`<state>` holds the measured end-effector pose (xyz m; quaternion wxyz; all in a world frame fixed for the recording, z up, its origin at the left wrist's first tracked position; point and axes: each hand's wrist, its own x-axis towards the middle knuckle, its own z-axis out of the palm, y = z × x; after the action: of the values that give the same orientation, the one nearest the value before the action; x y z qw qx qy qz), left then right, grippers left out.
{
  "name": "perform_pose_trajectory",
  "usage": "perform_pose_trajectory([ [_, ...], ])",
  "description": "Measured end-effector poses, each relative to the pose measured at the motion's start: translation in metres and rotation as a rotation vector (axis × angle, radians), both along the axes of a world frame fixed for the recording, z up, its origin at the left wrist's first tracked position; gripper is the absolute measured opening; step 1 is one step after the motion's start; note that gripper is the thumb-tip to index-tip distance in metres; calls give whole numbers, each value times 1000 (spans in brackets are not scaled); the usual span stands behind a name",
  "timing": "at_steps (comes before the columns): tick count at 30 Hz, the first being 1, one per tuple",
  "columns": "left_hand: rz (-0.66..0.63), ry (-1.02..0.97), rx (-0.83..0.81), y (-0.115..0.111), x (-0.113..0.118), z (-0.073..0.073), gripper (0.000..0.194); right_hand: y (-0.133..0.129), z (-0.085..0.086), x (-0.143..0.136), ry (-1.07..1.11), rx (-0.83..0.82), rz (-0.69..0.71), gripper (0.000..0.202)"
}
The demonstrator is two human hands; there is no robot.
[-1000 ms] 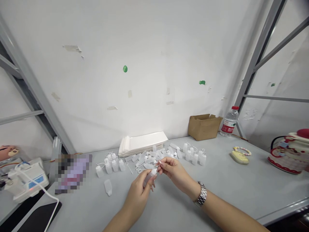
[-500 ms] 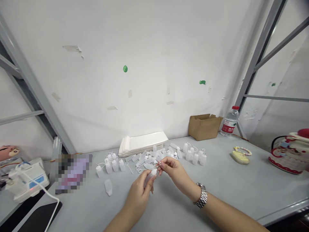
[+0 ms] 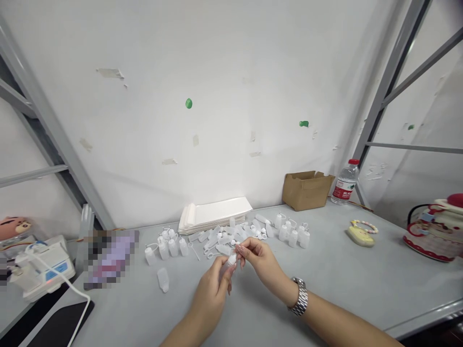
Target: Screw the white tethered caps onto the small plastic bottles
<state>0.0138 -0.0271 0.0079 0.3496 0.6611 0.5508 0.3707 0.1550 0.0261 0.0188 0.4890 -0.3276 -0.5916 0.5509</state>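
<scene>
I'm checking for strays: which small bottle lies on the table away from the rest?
The small bottle in front of the left standing cluster: it lies alone, while others stand grouped, lie heaped or are held.

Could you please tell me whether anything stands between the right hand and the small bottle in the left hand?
Nothing visible does: the right hand has its fingers close beside the white top of the small bottle held in the left hand. The loose plastic pieces lie on the table beyond both hands.
</scene>
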Motion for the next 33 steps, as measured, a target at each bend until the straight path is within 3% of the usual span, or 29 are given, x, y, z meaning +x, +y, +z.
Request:
perform_pose_trajectory([
  [12, -9, 69, 37, -2, -1, 3, 30, -1, -3, -1, -51, 19, 19, 34],
  [21, 18, -114, -8, 5, -1, -4, 32, 9, 1, 6, 70, -28, 19, 32],
  [33, -18, -75, -17, 1, -1, 1, 31, 0, 7, 2, 7, -16, 12, 23],
])
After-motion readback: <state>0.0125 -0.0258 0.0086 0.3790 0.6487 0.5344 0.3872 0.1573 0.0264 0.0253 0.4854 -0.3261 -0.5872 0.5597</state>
